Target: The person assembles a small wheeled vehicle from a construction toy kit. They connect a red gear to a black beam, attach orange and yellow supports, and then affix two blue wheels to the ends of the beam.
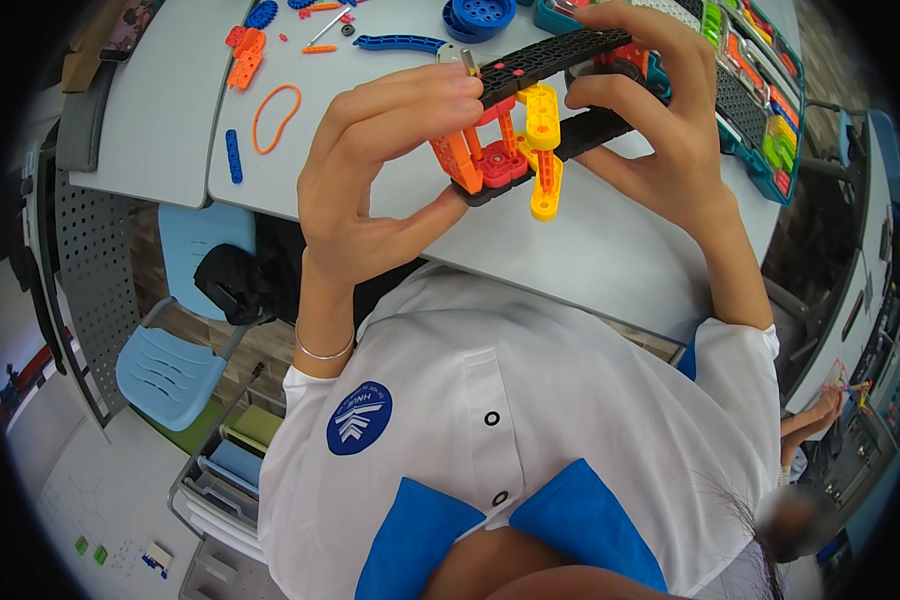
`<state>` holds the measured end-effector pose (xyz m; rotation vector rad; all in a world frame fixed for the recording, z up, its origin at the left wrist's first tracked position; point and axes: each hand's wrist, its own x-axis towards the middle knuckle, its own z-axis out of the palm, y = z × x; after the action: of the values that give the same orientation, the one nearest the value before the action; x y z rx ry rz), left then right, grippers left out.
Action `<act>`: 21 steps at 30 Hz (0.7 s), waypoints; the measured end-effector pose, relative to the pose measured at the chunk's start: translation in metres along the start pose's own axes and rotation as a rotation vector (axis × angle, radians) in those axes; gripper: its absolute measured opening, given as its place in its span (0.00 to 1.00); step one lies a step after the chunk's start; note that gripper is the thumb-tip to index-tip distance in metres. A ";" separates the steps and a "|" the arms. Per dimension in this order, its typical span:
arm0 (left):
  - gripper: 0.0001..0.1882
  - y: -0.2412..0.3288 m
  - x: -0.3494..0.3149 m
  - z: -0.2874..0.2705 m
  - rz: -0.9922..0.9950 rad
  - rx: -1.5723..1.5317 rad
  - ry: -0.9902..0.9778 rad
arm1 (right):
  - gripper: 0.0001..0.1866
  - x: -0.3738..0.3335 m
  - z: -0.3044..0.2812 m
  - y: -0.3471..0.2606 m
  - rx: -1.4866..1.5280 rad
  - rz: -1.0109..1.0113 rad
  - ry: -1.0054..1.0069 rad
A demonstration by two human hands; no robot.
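Both my hands hold up a plastic building-kit model [555, 65] above the white table. Two long black perforated beams form its sides, with red and orange blocks between them and yellow links sticking out at the near side. My left hand [370, 165] pinches its left end, thumb under the lower beam and fingers on the upper one. A short metal pin [470, 62] stands up by those fingertips. My right hand [665, 120] grips the right end with fingers spread over and under the beams. What lies inside that end is partly hidden by my fingers.
On the white table [610, 255] lie an orange rubber band [276, 118], a blue strip [233, 156], orange blocks [247, 60], a blue curved piece [400, 44] and blue wheels [478, 18]. A teal parts tray [790, 95] stands at the right. Light-blue chairs [170, 375] are at the left.
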<state>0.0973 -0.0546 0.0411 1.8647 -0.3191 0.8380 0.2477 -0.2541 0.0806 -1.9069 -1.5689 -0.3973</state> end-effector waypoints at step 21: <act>0.30 0.001 0.003 0.008 0.147 0.021 -0.017 | 0.11 -0.001 -0.015 -0.014 0.411 0.189 -0.283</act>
<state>0.1024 -0.0621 0.0418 1.8859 -0.4642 0.9288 0.2359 -0.2630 0.0948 -1.8138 -1.4832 0.2704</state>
